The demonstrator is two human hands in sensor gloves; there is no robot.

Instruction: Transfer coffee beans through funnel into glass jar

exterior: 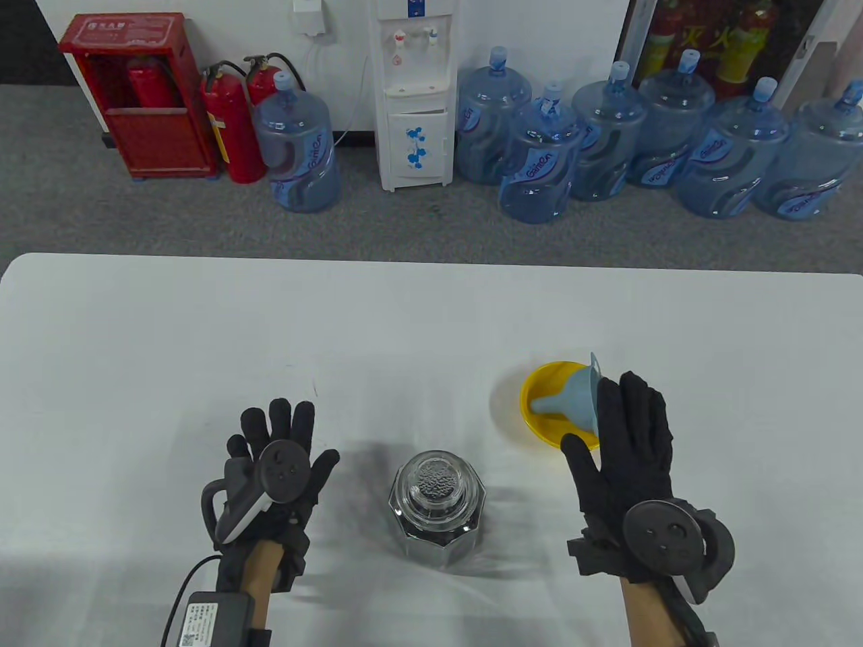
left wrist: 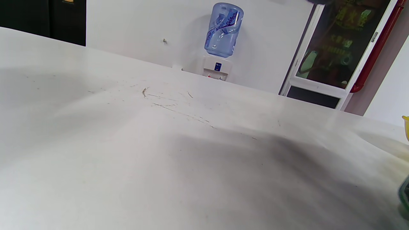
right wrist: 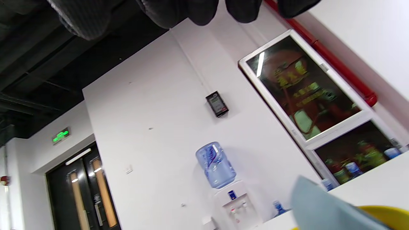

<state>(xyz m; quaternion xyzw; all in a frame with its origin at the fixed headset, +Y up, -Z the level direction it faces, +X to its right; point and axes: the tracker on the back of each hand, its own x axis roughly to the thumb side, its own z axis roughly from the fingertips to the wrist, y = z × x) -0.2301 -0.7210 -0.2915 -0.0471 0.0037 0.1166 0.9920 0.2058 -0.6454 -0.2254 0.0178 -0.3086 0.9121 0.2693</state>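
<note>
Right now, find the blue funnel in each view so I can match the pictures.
Table view: the blue funnel lies tipped in the yellow bowl, right of centre, at the right hand's fingertips.
Left wrist view: not in it; only a sliver of yellow rim shows at the right edge.
Right wrist view: bottom right, a pale blue flare above the yellow rim.
Shared landmark: the water dispenser against the wall.

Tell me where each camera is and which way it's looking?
Table view: above, looking down on the white table; both gloved hands show, left hand, right hand.
Left wrist view: low by the table, looking across it toward the water dispenser; no fingers show.
Right wrist view: tilted upward at wall and ceiling; gloved fingertips hang in on top.
Shared: blue plastic funnel in the yellow round bowl.
</note>
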